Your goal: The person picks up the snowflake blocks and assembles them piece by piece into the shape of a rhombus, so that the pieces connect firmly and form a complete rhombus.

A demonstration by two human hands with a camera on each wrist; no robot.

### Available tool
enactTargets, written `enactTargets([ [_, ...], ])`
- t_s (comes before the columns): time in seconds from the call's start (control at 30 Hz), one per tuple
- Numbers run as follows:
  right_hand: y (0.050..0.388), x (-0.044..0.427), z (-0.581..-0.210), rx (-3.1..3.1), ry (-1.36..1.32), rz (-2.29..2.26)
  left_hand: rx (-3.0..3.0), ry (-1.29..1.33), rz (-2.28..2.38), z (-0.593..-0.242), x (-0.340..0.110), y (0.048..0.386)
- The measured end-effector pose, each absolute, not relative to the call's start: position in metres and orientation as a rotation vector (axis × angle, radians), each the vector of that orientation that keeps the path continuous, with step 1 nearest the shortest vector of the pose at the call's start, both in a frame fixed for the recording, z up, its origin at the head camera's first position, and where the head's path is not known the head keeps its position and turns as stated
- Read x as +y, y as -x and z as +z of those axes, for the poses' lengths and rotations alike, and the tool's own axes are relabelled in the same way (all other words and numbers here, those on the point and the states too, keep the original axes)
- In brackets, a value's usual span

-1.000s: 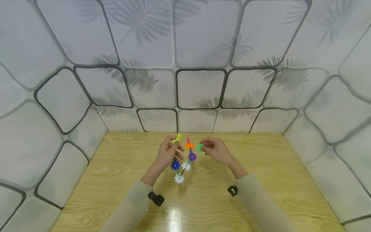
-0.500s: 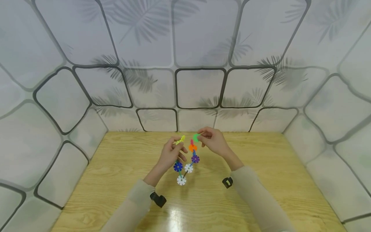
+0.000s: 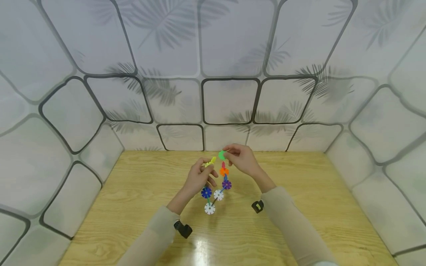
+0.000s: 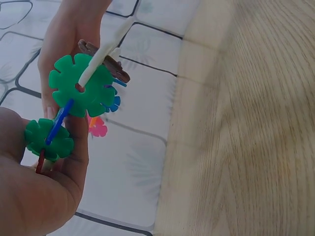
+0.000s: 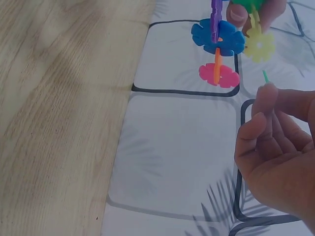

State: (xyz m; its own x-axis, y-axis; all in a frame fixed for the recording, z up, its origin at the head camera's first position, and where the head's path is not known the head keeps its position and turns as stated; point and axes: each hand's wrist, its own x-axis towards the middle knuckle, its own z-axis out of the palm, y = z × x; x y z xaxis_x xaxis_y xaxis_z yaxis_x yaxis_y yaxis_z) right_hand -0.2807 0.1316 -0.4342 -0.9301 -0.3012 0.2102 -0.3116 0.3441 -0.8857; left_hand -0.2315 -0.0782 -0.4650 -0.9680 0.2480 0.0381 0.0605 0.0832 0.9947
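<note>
In the head view my left hand point(image 3: 197, 178) holds one end of a chain of slotted snowflake discs, pinching it near a yellow disc point(image 3: 211, 162). The chain loops below the fingers through a dark blue disc point(image 3: 206, 192), a white disc point(image 3: 209, 208), a purple disc point(image 3: 226, 184) and an orange disc point(image 3: 224, 171), up to a pink disc point(image 3: 223, 164). My right hand point(image 3: 243, 159) pinches a loose green disc point(image 3: 222, 155) just above the pink one, apart from the chain. Edge-on, that green disc point(image 5: 266, 76) shows at the right fingertips in the right wrist view.
A wooden table point(image 3: 299, 218) lies beneath both hands. Behind it and along the sides stand patterned fabric walls point(image 3: 229, 101), the back one close beyond the hands. Wrist cameras point(image 3: 183, 229) sit on both sleeves.
My right hand has carried the green disc left and farther away, above the chain's pink end. My left hand has shifted slightly right with the chain, keeping its hold.
</note>
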Motion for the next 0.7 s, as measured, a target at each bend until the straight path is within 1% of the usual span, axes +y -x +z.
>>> enactTargets([
  [0.47, 0.280, 0.122, -0.435, -2.570, -0.665, 1.666, 2.170, -0.384, 1.981, -0.464, -0.078, 0.230],
  [0.7, 0.280, 0.118, -0.437, -2.538, -0.685, 1.725, 2.161, -0.403, 1.965, -0.462, -0.077, 0.228],
])
